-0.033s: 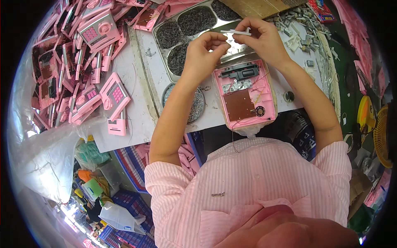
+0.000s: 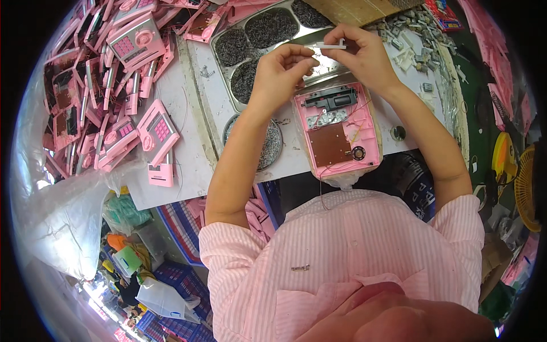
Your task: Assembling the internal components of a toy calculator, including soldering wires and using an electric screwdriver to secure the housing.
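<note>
Over a silver metal tray (image 2: 329,67), my right hand (image 2: 360,54) pinches a slim white plastic piece (image 2: 330,45) with a short upright stub. To its left, my left hand (image 2: 283,73) is closed with thumb and fingertips together. Whatever those fingertips hold, if anything, is too small to make out. Below both hands lies an open pink plastic case half (image 2: 368,134). Inside it are a dark grey mechanism (image 2: 327,100), a brown circuit board (image 2: 329,146), a small round black speaker (image 2: 358,153) and thin wires.
Compartments of the tray hold small dark screws (image 2: 270,28); a round dish (image 2: 268,149) of metal bits sits nearer. Pink cases with keypads (image 2: 158,134) are heaped at left. Small motors and white parts (image 2: 407,54) lie at right, near a brown board (image 2: 364,8).
The white plastic piece has shifted slightly right and turned in my right hand's fingers, so less of it sticks out to the left. My left hand has barely moved.
</note>
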The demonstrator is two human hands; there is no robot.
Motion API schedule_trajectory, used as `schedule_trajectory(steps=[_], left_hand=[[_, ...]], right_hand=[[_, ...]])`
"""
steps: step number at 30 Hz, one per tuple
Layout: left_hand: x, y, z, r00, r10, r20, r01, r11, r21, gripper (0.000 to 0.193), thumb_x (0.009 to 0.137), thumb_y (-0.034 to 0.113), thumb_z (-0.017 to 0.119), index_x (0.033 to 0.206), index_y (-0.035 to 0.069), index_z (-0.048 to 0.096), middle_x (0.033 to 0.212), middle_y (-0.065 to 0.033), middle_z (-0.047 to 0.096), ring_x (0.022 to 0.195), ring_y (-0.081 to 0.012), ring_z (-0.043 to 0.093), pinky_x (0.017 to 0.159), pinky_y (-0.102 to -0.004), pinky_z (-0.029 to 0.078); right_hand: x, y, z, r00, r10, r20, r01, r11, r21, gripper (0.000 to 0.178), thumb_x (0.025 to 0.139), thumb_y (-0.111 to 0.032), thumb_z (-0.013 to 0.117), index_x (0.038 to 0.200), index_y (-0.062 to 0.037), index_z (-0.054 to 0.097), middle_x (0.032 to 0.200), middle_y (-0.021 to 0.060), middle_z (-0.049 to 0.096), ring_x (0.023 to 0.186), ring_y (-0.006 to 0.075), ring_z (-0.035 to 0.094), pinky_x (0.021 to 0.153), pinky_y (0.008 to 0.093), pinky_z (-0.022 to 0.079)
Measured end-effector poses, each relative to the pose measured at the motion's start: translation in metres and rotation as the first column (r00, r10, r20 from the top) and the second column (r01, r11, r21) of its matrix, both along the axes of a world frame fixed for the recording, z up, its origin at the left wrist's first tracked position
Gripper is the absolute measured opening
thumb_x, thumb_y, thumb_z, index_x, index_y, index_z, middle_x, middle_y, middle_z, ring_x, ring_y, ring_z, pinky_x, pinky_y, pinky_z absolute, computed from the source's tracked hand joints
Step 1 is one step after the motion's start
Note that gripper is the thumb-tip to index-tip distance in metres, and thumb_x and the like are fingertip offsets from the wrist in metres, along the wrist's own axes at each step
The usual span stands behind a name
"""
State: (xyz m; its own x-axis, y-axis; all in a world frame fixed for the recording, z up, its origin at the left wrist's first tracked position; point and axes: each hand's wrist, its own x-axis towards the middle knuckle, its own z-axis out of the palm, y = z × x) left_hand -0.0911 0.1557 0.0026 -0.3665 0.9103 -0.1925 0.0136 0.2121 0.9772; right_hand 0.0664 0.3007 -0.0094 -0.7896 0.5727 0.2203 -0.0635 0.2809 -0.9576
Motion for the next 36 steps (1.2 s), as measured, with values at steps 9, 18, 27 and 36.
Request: schedule_trajectory(steps=[9,18,27,36], left_hand=[[-0.030,-0.001,-0.009,0.741,-0.095,0.664,0.160,0.986,-0.038,0.028,0.095,0.006,0.066,0.122,-0.001,0.063,0.102,-0.0117,0.073,0.082,-0.0136,0.069,0.068,-0.0237,0.058],[-0.004,0.010,0.003,0.926,-0.003,-0.378,0.010,1.000,0.015,0.038,0.089,0.009,0.069,0.127,0.004,0.065,0.110,-0.0068,0.071,0.077,-0.0160,0.068,0.067,-0.0275,0.053],[-0.015,0.060,-0.020,0.041,-0.337,-0.941,0.221,0.921,-0.321,0.021,0.087,0.021,0.068,0.107,0.015,0.072,0.108,-0.0076,0.066,0.096,-0.0318,0.069,0.080,-0.0441,0.058],[-0.004,0.010,-0.007,0.991,0.038,-0.127,-0.025,0.995,0.099,0.020,0.097,0.014,0.064,0.112,0.002,0.063,0.088,-0.0073,0.070,0.068,-0.0098,0.058,0.058,-0.0252,0.046]], right_hand=[[0.002,0.001,-0.001,0.975,0.045,-0.218,0.028,0.947,0.319,0.015,0.084,0.008,0.066,0.097,0.0002,0.066,0.106,0.0084,0.067,0.098,0.0155,0.064,0.085,0.0273,0.051],[0.006,0.004,0.000,0.991,-0.038,-0.126,0.070,0.962,0.263,0.011,0.085,0.006,0.065,0.095,-0.0001,0.066,0.107,0.0077,0.067,0.097,0.0154,0.064,0.085,0.0274,0.052],[0.034,0.009,0.010,0.979,-0.175,0.105,0.131,0.933,0.334,0.009,0.091,-0.005,0.069,0.100,-0.0043,0.066,0.089,-0.0001,0.065,0.086,0.0091,0.062,0.074,0.0259,0.050],[0.112,0.004,0.016,0.996,0.064,-0.068,-0.085,0.924,-0.372,0.021,0.093,-0.008,0.071,0.112,-0.0023,0.065,0.099,0.0008,0.063,0.086,0.0079,0.058,0.076,0.0249,0.048]])
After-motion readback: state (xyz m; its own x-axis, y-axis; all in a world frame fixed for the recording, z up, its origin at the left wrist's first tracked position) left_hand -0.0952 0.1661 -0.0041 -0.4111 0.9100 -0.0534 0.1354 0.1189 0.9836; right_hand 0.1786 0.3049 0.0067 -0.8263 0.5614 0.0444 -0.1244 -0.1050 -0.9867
